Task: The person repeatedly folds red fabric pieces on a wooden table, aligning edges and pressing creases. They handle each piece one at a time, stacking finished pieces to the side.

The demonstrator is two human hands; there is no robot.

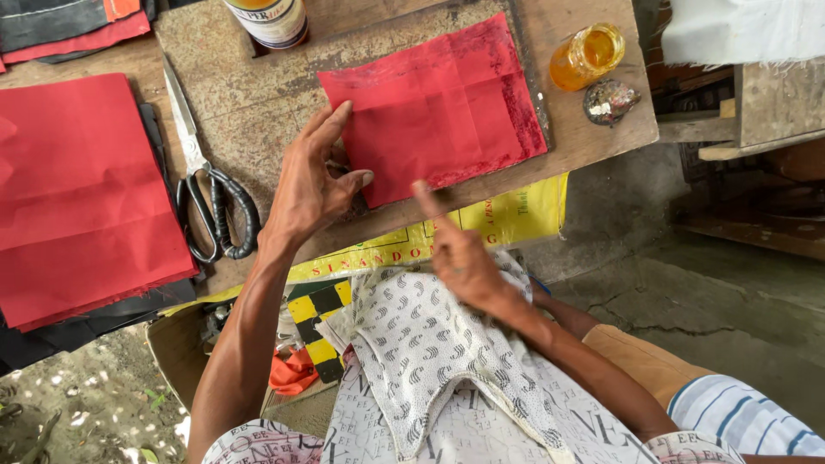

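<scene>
1. The left hand [311, 182] lay flat on the bench [258, 112], fingers spread and gripping nothing, with its fingertips and thumb against the left edge of a red paper sheet [436, 107].
2. The right hand [460, 253] hovered at the near edge of the bench, forefinger extended and touching the near edge of the same sheet; its other fingers were curled loosely, clamped on nothing.
3. The red paper sheet lay creased and slightly askew on a worn board at the middle of the bench, its right and near margins darkened.
4. A pair of scissors [206, 185] with dark handles lay just left of the left hand, blades pointing toward the far edge.
5. A stack of red paper [82, 193] occupied the left end of the bench, resting on dark sheets.
6. An open jar of orange-yellow liquid [587, 56] stood near the far right corner, its lid [609, 100] just beside it.
7. A bottle [271, 19] stood at the far edge, only partly in view.
8. A patterned white cloth [421, 344] lay across the person's lap, below the right hand.
</scene>
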